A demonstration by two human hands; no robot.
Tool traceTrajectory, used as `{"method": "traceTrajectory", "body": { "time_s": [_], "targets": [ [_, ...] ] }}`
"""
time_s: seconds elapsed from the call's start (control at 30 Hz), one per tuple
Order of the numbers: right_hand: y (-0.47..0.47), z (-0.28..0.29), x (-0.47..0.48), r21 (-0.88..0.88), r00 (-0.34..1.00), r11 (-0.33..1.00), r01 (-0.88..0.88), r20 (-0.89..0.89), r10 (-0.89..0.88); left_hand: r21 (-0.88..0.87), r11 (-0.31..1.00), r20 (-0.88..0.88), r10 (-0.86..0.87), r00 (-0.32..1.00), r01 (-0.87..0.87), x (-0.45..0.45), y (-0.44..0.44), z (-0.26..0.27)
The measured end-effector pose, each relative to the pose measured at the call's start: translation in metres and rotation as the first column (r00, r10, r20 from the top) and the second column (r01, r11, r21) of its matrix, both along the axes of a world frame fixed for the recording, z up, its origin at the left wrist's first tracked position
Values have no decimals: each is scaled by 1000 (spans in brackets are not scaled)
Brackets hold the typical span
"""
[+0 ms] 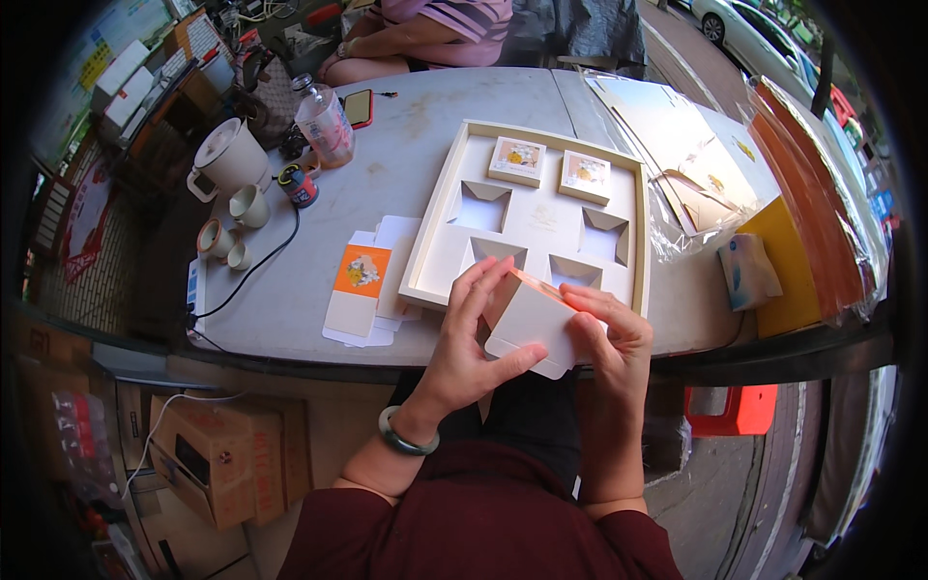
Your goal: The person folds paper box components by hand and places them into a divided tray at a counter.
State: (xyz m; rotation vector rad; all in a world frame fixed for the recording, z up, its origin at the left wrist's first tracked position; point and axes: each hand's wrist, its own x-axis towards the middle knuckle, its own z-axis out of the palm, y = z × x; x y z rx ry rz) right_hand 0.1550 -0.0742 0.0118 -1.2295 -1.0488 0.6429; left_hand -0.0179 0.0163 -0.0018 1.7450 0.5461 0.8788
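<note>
Between my left hand [471,333] and my right hand [612,333] is a partly folded small paper carton [533,322], white with an orange printed face. Both hands grip it above the table's front edge, and its lower flap stands out. Just beyond lies a cream gift-box tray [540,250] with several square recesses. A small finished box [518,161] with a flower print sits at its upper left, and a second flower-print box [585,177] at its upper right. Left of the tray, flat carton blanks [353,315] lie in a loose pile, the top one orange and white.
At the left stand an electric kettle [230,156], ceramic cups [249,206], a dark can [298,185] and a plastic bottle [326,123]. A black cable [296,239] crosses the table. Plastic-wrapped boards [685,159] and a tissue pack [748,270] lie right. A person [428,32] sits opposite.
</note>
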Motion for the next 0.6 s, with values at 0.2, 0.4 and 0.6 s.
{"method": "traceTrajectory", "body": {
  "time_s": [0.2, 0.4, 0.6],
  "targets": [
    [3, 12, -12, 163, 929, 977, 137, 321, -184, -141, 990, 62, -17, 998, 26, 3, 3, -3],
    [3, 12, -13, 78, 935, 992, 95, 335, -116, -108, 991, 138, -67, 988, 82, 3, 2, -2],
    [8, 11, -18, 102, 922, 989, 109, 361, -139, 588, 761, -38, 365, 930, -274, 18, -8, -3]
  ]
}}
